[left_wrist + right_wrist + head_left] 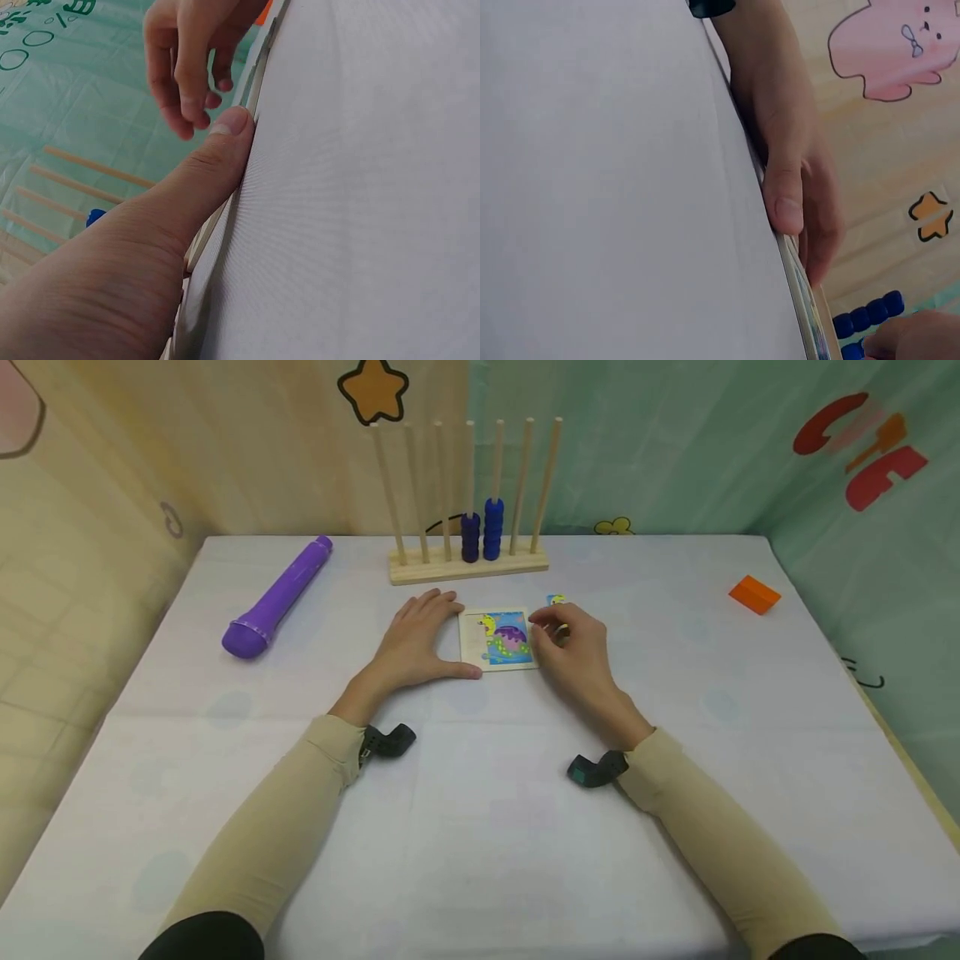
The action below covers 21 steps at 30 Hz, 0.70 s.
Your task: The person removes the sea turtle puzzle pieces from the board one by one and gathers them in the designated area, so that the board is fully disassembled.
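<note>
A small light-wood picture puzzle board (472, 639) lies on the table. Its picture (508, 639) shows a yellow and purple dinosaur on blue. My left hand (415, 647) steadies the board from the left, fingers extended at its upper left corner and thumb along its lower edge. Just over the right edge is my right hand (581, 652), its fingers loosely bent; in the left wrist view the right hand (199, 60) hangs above the board with nothing visible in its fingers. Behind it lies a small picture piece (556, 599), partly hidden by the hand.
Behind the board stands a wooden peg rack (468, 572) with blue beads (492, 531) on two of its upright rods. A purple toy microphone (281, 593) lies at the left. An orange block (754, 595) sits at the far right of the white-covered table (480, 827).
</note>
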### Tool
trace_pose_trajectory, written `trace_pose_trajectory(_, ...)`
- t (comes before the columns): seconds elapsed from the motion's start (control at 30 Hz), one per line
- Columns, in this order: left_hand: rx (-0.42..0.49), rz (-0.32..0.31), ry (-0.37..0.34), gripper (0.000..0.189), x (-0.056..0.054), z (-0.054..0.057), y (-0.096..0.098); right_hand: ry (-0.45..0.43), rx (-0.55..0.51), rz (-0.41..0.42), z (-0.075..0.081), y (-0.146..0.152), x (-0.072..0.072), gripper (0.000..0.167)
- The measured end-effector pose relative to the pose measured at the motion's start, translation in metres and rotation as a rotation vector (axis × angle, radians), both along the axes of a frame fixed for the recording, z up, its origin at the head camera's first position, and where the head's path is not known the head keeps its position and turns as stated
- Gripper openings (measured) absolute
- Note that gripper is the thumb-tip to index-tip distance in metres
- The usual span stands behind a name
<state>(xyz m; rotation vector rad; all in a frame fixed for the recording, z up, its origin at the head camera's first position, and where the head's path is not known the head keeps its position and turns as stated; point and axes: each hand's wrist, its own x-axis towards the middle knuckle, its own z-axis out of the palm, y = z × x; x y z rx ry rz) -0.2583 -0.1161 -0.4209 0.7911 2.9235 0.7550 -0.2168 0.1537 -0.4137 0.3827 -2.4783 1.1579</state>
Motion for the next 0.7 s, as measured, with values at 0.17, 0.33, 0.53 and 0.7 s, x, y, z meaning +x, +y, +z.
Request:
trace_pose_trajectory(0.17,0.013,-0.001,0.018,0.109,-0.001,-0.001,0.0,-0.002,0.013,0.031,0.0,-0.035,-0.023,0.021)
trace_pose_trajectory(0.33,0.031,-0.008,0.015,0.108,0.0,-0.003,0.001,-0.075,0.071,0.01,-0.003,-0.058,-0.037,0.033)
trace_pose_trajectory(0.53,0.014,-0.009,0.023,0.108,0.001,0.0,0.0,-0.092,0.127,-0.034,-0.007,-0.064,-0.04,0.034)
trace_pose_trajectory(0.7,0.01,-0.011,0.023,0.108,0.0,0.0,0.0,-0.064,0.155,-0.058,-0.007,-0.065,-0.041,0.029)
